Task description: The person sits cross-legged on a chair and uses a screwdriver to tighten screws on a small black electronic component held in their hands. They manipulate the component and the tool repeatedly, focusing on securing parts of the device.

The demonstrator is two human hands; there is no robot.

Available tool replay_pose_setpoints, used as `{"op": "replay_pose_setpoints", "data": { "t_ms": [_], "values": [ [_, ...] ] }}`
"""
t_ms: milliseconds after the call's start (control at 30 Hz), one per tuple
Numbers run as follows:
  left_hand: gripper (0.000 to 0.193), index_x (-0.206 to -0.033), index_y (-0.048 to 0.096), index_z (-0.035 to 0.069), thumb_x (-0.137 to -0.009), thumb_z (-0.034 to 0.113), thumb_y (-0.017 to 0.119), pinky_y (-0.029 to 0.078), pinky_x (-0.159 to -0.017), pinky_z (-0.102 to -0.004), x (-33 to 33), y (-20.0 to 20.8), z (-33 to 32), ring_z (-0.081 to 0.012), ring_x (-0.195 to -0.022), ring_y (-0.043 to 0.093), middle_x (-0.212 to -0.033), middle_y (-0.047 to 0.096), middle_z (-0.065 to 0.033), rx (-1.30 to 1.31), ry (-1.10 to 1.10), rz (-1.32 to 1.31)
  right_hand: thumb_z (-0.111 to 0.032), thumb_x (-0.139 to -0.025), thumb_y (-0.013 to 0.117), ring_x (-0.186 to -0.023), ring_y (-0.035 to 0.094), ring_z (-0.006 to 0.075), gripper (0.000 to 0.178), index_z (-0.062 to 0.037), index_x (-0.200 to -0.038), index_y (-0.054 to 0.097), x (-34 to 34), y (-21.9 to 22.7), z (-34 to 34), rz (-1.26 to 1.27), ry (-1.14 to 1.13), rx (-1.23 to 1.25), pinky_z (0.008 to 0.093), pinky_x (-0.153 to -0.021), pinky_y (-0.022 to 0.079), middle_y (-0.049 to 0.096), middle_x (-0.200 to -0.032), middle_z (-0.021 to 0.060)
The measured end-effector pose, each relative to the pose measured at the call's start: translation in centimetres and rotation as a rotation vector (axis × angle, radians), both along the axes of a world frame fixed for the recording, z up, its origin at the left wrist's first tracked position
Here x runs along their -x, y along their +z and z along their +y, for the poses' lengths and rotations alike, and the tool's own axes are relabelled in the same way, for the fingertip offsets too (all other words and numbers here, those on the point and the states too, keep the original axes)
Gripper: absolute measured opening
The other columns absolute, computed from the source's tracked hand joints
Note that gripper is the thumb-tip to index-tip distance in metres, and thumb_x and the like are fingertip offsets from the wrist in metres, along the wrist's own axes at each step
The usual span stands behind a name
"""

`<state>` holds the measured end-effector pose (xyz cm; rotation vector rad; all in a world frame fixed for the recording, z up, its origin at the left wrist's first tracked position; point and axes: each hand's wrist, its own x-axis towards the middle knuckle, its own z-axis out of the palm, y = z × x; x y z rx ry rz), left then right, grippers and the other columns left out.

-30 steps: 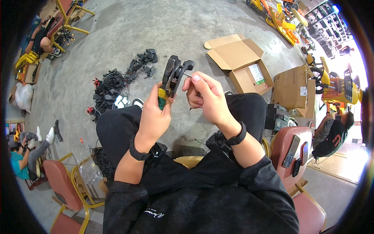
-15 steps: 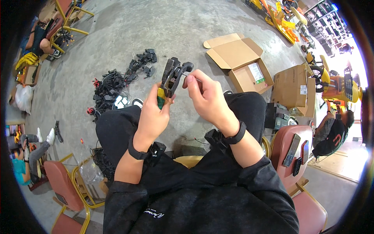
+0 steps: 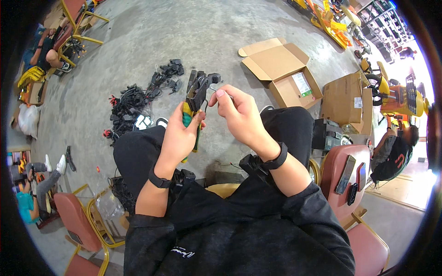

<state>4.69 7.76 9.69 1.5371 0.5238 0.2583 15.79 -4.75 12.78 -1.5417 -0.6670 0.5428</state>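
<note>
My left hand (image 3: 181,133) is closed around a hand tool with green-and-yellow handles (image 3: 186,114). A bulky black head (image 3: 198,89) stands above the fingers, tilted up and away from me; I cannot tell exactly what kind of tool it is. Pinched between the thumb and fingers of my right hand (image 3: 239,109) is a thin metal rod (image 3: 213,88). Its tip points left at the side of the black head; whether it touches is too small to tell. The rod's other end is hidden inside my right hand.
Black devices with tangled cables (image 3: 129,106) lie on the floor ahead left. An open cardboard box (image 3: 283,92) lies ahead right, near a larger carton (image 3: 343,101) and a black case (image 3: 326,134). Phones rest on a chair (image 3: 334,170) at my right. Other people sit at both sides.
The tool has turned in my left hand and its black head has shifted slightly left and down, so more of the handles shows. My right hand has moved slightly left with the rod.
</note>
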Motion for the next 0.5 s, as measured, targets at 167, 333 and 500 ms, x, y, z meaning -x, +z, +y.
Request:
{"op": "replay_pose_setpoints", "data": {
  "t_ms": [167,333,500],
  "values": [
    [0.017,-0.11,0.055,0.0,-0.096,0.009,0.06,0.049,-0.069,-0.0262,0.1,0.3,-0.1,-0.0114,-0.074,0.063,-0.087,0.066,-0.0052,-0.111,-0.004,0.002,-0.027,-0.105,0.041,-0.05,0.028,0.0052,0.033,-0.0024,-0.092,0.058,-0.2,-0.1,0.3,0.442,0.141,-0.162,0.0234,-0.049,0.027,0.036,-0.058,-0.0051],
    [0.022,-0.115,0.054,0.001,-0.094,0.006,0.059,0.05,-0.072,-0.031,0.3,0.7,-0.1,-0.018,-0.078,0.066,-0.088,0.068,-0.01,-0.331,0.035,0.044,-0.029,-0.105,0.038,-0.047,0.027,0.0063,0.032,-0.0051,-0.092,0.054,-0.9,0.3,-0.1,0.801,0.292,-0.292,0.0237,-0.048,0.025,0.032,-0.058,-0.0056],
    [0.03,-0.121,0.054,0.0,-0.095,0.009,0.063,0.049,-0.073,-0.028,0.3,0.3,-0.1,-0.0134,-0.079,0.062,-0.086,0.065,-0.0062,-0.393,0.082,0.0,-0.029,-0.105,0.038,-0.045,0.025,0.0065,0.03,-0.0067,-0.092,0.053,-1.1,0.3,-0.2,1.027,0.333,-0.354,0.0245,-0.044,0.024,0.029,-0.057,-0.006]
  ]
}}
